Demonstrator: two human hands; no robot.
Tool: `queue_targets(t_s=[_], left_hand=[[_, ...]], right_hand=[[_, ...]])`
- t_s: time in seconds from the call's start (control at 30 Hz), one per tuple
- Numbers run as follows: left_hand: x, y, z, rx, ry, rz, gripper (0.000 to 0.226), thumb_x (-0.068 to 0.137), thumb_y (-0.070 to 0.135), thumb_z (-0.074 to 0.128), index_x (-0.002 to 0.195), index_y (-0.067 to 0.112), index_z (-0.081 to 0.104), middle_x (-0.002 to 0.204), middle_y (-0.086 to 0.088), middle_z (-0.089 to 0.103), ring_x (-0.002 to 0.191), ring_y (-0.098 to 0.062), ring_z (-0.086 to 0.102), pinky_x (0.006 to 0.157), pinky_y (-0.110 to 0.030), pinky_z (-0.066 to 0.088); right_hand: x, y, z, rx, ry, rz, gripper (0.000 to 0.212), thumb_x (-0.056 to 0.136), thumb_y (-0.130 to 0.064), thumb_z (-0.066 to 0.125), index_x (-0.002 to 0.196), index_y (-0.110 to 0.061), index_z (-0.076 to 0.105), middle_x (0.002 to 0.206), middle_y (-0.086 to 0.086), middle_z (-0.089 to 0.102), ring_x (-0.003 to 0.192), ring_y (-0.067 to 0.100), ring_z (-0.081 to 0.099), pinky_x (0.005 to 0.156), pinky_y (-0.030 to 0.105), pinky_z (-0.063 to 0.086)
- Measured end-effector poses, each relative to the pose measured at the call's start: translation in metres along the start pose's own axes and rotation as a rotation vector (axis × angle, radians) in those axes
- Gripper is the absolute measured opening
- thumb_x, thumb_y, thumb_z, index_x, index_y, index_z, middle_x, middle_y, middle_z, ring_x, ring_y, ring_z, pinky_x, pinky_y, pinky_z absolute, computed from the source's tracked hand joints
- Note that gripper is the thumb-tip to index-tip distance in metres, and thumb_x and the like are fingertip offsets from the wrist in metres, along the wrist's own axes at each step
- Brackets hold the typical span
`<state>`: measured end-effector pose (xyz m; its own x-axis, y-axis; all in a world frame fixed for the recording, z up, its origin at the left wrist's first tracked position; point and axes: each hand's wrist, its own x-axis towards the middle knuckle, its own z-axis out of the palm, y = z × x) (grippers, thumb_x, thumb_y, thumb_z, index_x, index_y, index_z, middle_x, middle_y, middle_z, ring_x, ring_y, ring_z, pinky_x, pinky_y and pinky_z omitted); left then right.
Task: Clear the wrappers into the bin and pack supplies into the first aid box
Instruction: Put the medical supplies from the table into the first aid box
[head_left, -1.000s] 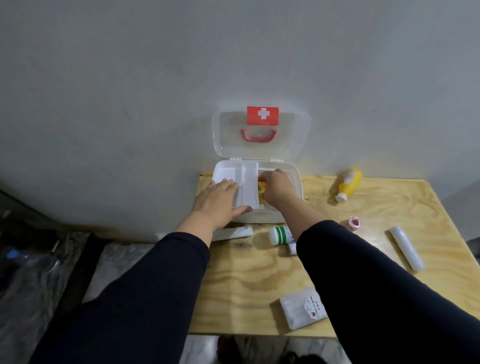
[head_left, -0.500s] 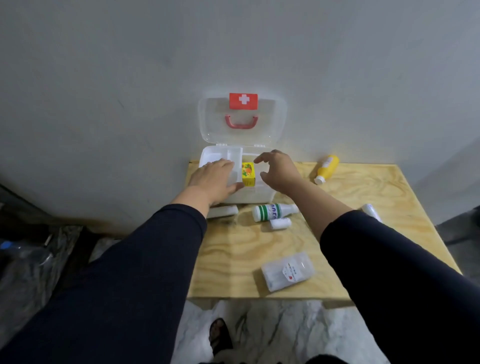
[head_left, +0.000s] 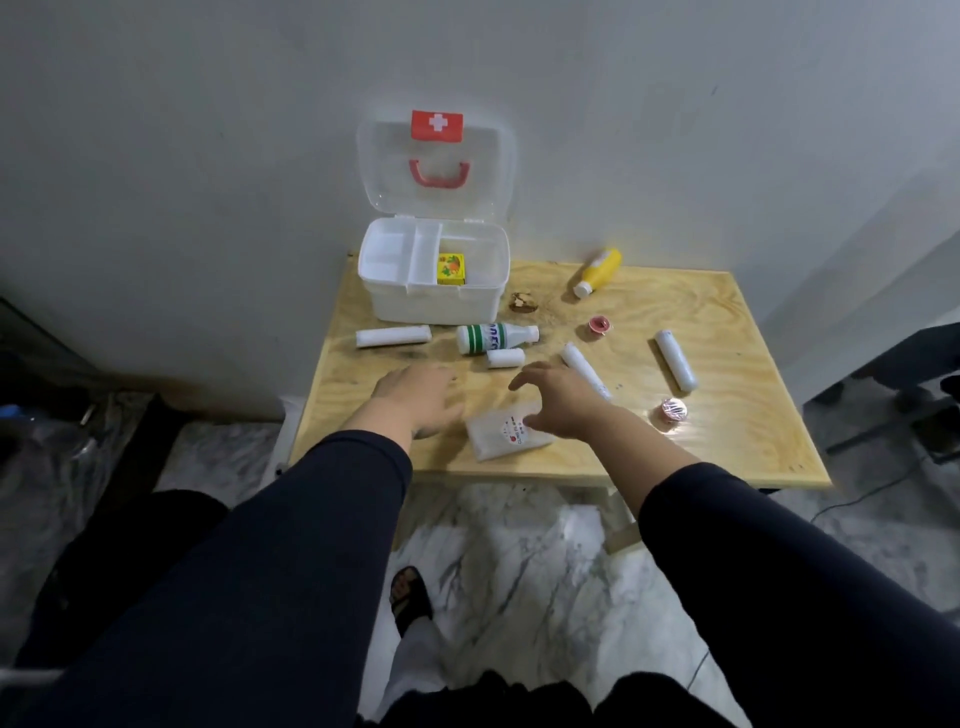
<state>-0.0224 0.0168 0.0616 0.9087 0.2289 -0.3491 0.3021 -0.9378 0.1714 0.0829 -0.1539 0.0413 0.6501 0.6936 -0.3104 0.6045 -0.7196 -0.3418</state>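
Observation:
The white first aid box (head_left: 395, 306) stands open at the table's back left, its clear lid leaning on the wall. A small yellow box (head_left: 450, 268) sits in its right compartment. My right hand (head_left: 563, 402) hovers with spread fingers over a flat white packet (head_left: 493, 436) near the front edge. My left hand (head_left: 418, 397) lies flat just left of that packet, holding nothing. A green-striped white bottle (head_left: 493, 336) lies in front of the box, with a short white roll (head_left: 505, 358) beside it.
On the wooden table (head_left: 727, 447) lie a long white tube (head_left: 392, 336), two more white tubes (head_left: 674, 359) (head_left: 583, 366), a yellow bottle (head_left: 598, 271), two pink tape rolls (head_left: 599, 326) (head_left: 674, 409) and a brown scrap (head_left: 523, 302). The wall stands behind.
Both hands have left the first aid box and drawn back toward the table's front, near the flat packet. The yellow box stays in the right compartment. My view has pulled back.

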Motion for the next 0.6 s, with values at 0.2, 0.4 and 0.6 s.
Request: queue_targets(t_s=[0.2,0.4,0.6], left_hand=[[-0.006,0.001,0.023,-0.007,-0.022,-0.027,0.056,0.090,0.043,0.047,0.141,0.019,0.044,0.146,-0.002,0.046,0.130,-0.026,0.047,0.103,-0.040,0.043],[-0.003,0.000,0.022,-0.020,-0.025,-0.038,0.058,0.090,0.046,0.047,0.142,0.019,0.043,0.147,-0.001,0.044,0.131,-0.026,0.045,0.105,-0.041,0.042],[0.004,0.000,0.006,0.012,-0.022,-0.024,0.055,0.091,0.044,0.047,0.140,0.018,0.045,0.147,-0.002,0.044,0.132,-0.026,0.044,0.105,-0.041,0.042]], right_hand=[[-0.003,0.006,0.022,0.005,-0.066,-0.038,0.054,0.073,-0.019,0.073,0.124,-0.023,0.054,0.139,0.005,0.049,0.131,0.027,0.041,0.108,0.042,0.038],[-0.004,0.010,0.026,-0.003,-0.056,-0.069,0.059,0.073,-0.017,0.070,0.129,-0.022,0.052,0.134,0.002,0.054,0.125,0.026,0.045,0.105,0.041,0.041],[-0.005,0.013,0.022,0.019,-0.002,-0.065,0.058,0.077,-0.019,0.070,0.132,-0.022,0.051,0.137,0.002,0.052,0.127,0.026,0.044,0.107,0.039,0.039]])
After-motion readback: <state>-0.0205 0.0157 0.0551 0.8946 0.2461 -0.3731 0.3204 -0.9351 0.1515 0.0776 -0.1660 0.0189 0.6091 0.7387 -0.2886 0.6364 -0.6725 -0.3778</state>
